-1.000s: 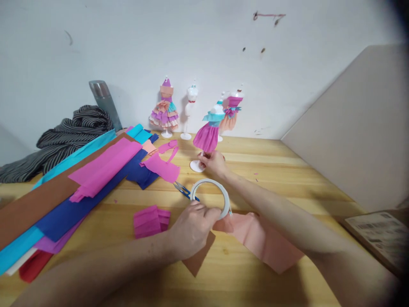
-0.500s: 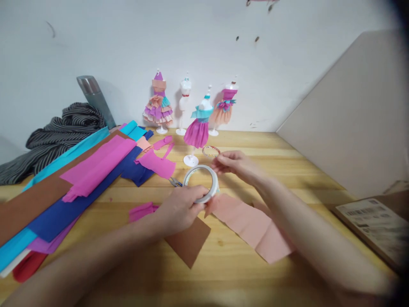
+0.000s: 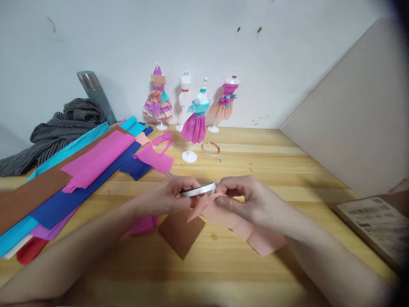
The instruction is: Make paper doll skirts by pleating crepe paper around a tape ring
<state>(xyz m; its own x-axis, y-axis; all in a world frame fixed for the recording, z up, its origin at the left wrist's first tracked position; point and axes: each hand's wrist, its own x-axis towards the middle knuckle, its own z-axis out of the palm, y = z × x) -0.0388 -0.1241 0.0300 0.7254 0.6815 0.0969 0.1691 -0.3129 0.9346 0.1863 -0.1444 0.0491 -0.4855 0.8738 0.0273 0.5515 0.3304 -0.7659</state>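
Fingers of the right hand (image 3: 255, 200), in the head view, now pinch the near end of the peach paper (image 3: 260, 238), which trails toward four o'clock. The left hand (image 3: 166, 195) grips the tape roll (image 3: 200, 189), now turned nearly edge-on, at nine o'clock from the right fingertips. The thin hoop (image 3: 219, 148), beside those fingertips half a second ago, lies apart at twelve o'clock, right of the pink-skirted doll stand (image 3: 194, 129). So both hands now meet at tape and paper; whether these stick together, I cannot tell.
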